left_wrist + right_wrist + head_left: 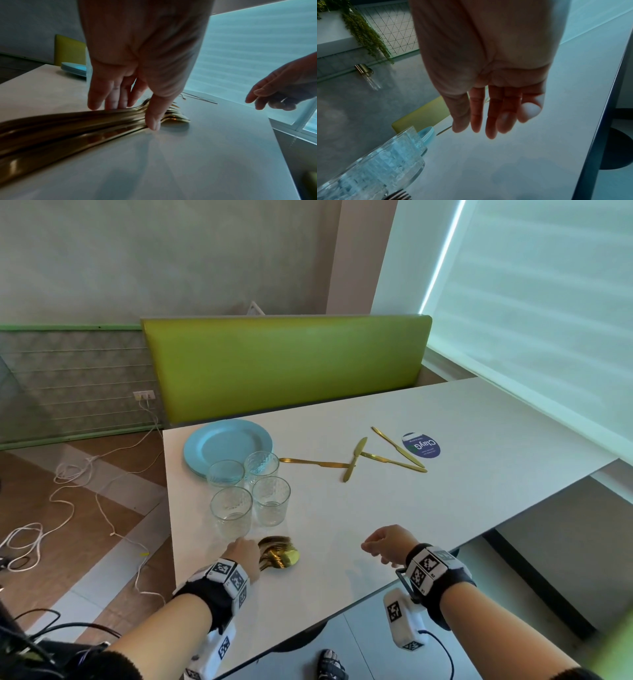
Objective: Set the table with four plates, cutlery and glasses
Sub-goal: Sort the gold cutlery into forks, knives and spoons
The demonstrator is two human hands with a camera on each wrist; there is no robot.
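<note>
A green padded bench (284, 364) backs a grey wall (154, 251), beside a bright blinded window (534, 302).

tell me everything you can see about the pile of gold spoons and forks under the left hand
The bundle of gold cutlery looks like polished metal: several spoons and forks bunched together, handles pointing toward the person, heads fanned out away from them. It lies flat on the white table near its front edge, just in front of the four glasses. The left hand is over it, thumb and fingers closing on the necks. An exact count cannot be made.
</note>
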